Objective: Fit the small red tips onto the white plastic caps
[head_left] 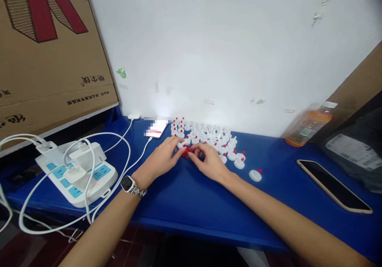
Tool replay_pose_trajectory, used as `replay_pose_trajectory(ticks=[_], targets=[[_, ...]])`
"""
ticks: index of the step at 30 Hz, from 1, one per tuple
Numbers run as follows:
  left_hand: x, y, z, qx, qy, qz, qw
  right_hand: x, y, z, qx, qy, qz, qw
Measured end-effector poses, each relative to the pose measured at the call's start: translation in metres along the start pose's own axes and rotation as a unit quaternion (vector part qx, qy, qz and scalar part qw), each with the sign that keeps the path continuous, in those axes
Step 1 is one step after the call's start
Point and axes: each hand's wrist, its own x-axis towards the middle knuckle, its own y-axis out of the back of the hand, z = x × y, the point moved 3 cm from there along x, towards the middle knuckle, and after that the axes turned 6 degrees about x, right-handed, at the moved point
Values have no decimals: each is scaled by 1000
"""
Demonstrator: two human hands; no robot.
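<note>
My left hand (165, 153) pinches a white round bottle cap (180, 144) with a spout, tilted between thumb and fingers. Close beside it, my right hand (208, 158) has thumb and forefinger pinched at a small pile of red tip caps (185, 153); it seems to grip one of them, though the fingertips partly hide it. Beyond both hands, many white caps (205, 131) stand on the blue table. Several at the left and front carry red tips, while others have bare white spouts. One red-tipped cap (255, 175) lies apart to the right.
A power strip (89, 195) with plugs and looping white cables lies left. A lit phone (157, 127) charges near the wall. To the right are a dark phone (334, 185), an orange drink bottle (310, 125) and a black bag (355, 155). A cardboard box (56, 64) stands left.
</note>
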Motion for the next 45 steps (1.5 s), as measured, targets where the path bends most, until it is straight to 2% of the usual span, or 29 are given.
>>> replay_pose_trajectory(ticks=[2,4,8,12,15,17,20,22,25,31,36,40,43,45], targets=[[0,1,-3,5,5,3,1000,-3,-4,-2,-96,31,-17,995],[0,1,-3,10,4,1,1000,-3,-8,-3,-130,34,-33,990],[-1,2,-1,18,12,-7,1000,1,-12,0,-127,32,-57,990],[-1,3,1,15,15,-13,1000,1,-6,3,-126,47,-42,990],[-2,2,4,5,8,-19,1000,3,3,5,-46,5,-5,999],[-2,1,8,-6,-1,-24,1000,6,9,7,80,-56,22,995],[-2,-1,15,-25,-21,-33,999,11,11,8,268,-121,39,955],[-2,-1,19,-34,-31,-37,998,12,11,6,333,-140,49,931],[-2,-3,23,-33,-36,-41,998,11,10,2,372,-147,54,915],[-6,-6,29,-25,-51,-44,997,8,6,-3,395,-130,32,909],[-6,-13,32,34,-53,8,998,7,3,0,454,-128,30,881],[-5,-22,29,46,-76,45,995,4,1,0,470,-141,13,871],[-4,-25,28,3,-78,45,996,4,4,-7,467,-134,-2,874],[-3,-23,28,-27,-57,45,997,10,12,-15,428,-103,-20,898]])
